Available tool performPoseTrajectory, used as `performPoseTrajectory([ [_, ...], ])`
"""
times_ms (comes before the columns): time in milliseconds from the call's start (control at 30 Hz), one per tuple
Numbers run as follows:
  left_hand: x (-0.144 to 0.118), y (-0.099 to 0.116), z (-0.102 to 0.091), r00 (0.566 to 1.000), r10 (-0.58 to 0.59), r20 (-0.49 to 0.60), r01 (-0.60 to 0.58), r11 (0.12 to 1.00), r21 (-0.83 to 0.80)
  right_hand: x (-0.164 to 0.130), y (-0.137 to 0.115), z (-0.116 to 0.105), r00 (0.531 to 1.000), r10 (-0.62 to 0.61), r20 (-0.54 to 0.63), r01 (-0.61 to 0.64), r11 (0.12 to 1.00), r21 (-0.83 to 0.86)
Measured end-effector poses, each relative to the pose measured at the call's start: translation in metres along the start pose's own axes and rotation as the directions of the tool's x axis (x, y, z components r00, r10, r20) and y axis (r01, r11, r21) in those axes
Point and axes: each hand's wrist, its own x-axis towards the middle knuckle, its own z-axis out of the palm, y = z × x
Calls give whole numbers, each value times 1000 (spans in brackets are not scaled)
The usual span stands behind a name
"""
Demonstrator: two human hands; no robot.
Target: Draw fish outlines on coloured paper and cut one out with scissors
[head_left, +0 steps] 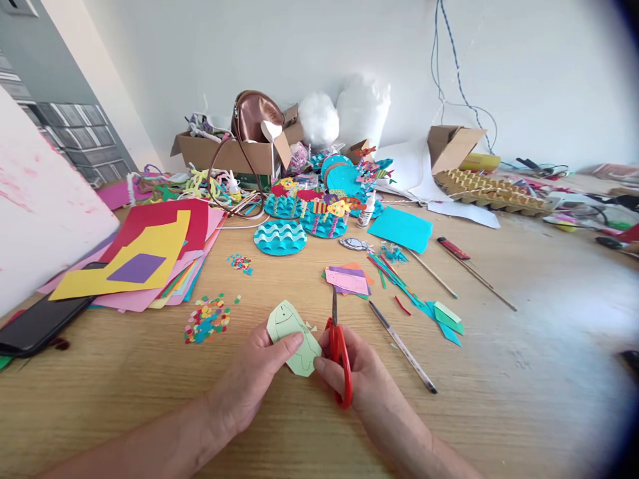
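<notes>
Between thumb and fingers, my left hand (259, 372) holds a piece of pale green paper (292, 332) with a fish outline drawn on it. My right hand (357, 372) is closed round the red handles of a pair of scissors (342, 372), whose blades point away from me. Its thumb and fingertip reach the paper's right edge. Small green offcuts lie just beyond the paper. Past the scissor tips is a stack of pink, purple and orange paper pieces (348, 280). A pen (404, 349) lies to the right.
Paper dots (210, 318) and coloured sheets (144, 253) lie left, beside a black phone (44, 322). Blue wave-decorated discs (280, 237), a glue bottle (367, 209) and a blue sheet (402, 229) are farther back. Thin sticks (479, 276) and an egg carton (492, 191) lie right.
</notes>
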Motion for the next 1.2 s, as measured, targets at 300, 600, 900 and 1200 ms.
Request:
performPoseTrajectory([
  [300, 6, 14, -3, 994, 82, -79, -79, 996, 37, -5, -9, -5, 994, 31, 104, -15, 989, -147],
  [600, 1, 17, 3, 996, 48, -80, -45, 998, 34, -5, -9, -5, 999, -21, 34, 18, 997, 74],
  [900, -8, 8, 8, 998, 1, 58, -5, 998, 70, -4, -9, -6, 998, -55, -22, 57, 992, 111],
  [1200, 1, 20, 9, 993, 112, -32, -112, 994, 13, -12, -17, -9, 990, -51, 130, 78, 976, -205],
])
